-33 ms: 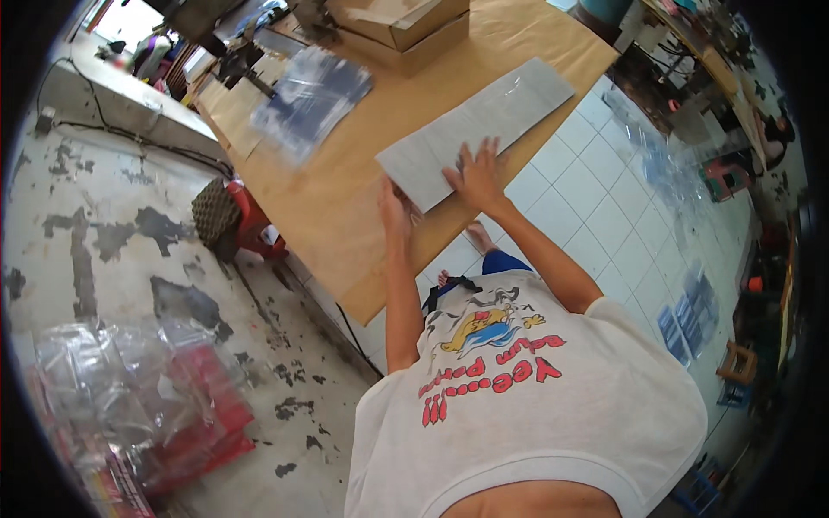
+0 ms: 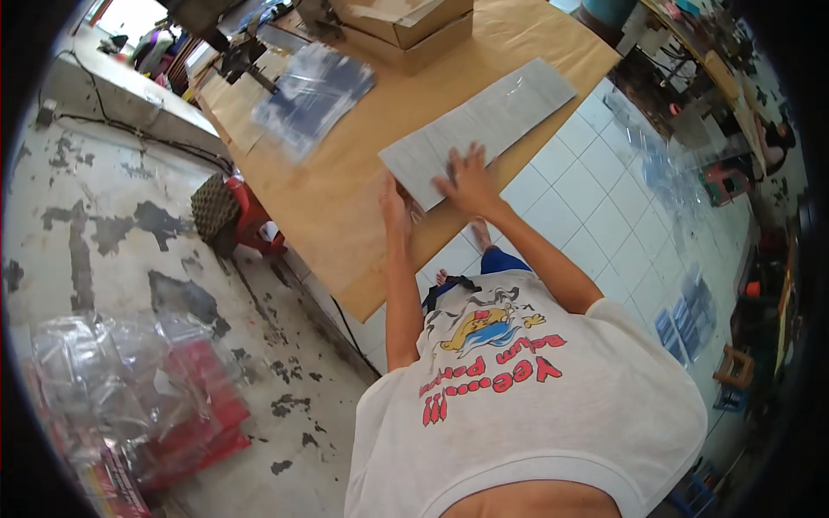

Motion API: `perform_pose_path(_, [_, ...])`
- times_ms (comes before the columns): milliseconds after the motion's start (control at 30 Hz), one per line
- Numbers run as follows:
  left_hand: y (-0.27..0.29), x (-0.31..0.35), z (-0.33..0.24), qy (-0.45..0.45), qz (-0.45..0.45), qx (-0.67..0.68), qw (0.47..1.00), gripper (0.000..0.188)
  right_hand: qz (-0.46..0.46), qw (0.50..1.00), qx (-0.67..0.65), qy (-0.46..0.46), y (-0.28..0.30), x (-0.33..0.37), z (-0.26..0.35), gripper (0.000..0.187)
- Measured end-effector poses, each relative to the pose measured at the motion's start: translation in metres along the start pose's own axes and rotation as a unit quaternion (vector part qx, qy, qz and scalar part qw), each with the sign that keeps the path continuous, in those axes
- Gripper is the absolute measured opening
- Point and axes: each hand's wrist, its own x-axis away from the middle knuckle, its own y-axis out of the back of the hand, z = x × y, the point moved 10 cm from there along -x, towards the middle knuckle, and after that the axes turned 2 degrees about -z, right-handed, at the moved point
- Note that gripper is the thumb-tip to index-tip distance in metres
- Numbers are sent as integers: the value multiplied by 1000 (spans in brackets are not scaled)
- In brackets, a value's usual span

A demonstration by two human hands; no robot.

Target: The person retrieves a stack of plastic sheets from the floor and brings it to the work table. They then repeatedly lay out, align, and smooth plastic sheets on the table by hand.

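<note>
A long, flat, greyish-white plastic-looking strip (image 2: pixel 509 108) lies slantwise on the brown-covered table (image 2: pixel 319 216), close to its near right edge. My left hand (image 2: pixel 395 207) stands on its edge at the strip's near left corner, fingers stretched out and partly hidden. My right hand (image 2: pixel 471 181) is slightly blurred. Its fingers are spread over the strip's near long edge, and nothing shows in its grasp. Farther left on the table is a pile of clear and bluish plastic sheets (image 2: pixel 324 91).
Cardboard boxes (image 2: pixel 406 30) and a dark metal machine (image 2: pixel 237 60) stand at the table's far side. Clear and red plastic packaging (image 2: pixel 138 388) lies at the lower left. White floor tiles (image 2: pixel 557 181) run along the right, with plastic bundles (image 2: pixel 688 318) on them.
My right hand has slid a little to the left and nearer along the strip. My left hand and the strip keep nearly the same place.
</note>
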Motion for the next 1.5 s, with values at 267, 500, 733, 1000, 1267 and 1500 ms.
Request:
perform_pose_path(267, [-17,23,-6,9,120,-99,988,44,4,992,-5,123,21,25,55,78])
perform_pose_path(500, [-82,63,-11,-193,159,-415,875,49,-25,947,-315,-56,125,-37,-10,44])
perform_pose_path(733, [-174,39,-33,-309,178,-482,800,116,-158,900,-404,-41,145,-76,-66,55])
perform_pose_path(1000, [-210,-31,-47,-333,159,-509,778,152,-17,937,-345,-46,154,-90,-20,58])
perform_pose_path(1267, [-176,-43,-45,-319,148,-387,852,161,242,855,-446,106,116,-102,24,68])
perform_pose_path(1500, [-148,-43,-29,-210,173,-224,936,149,249,900,-281,223,106,-113,58,68])
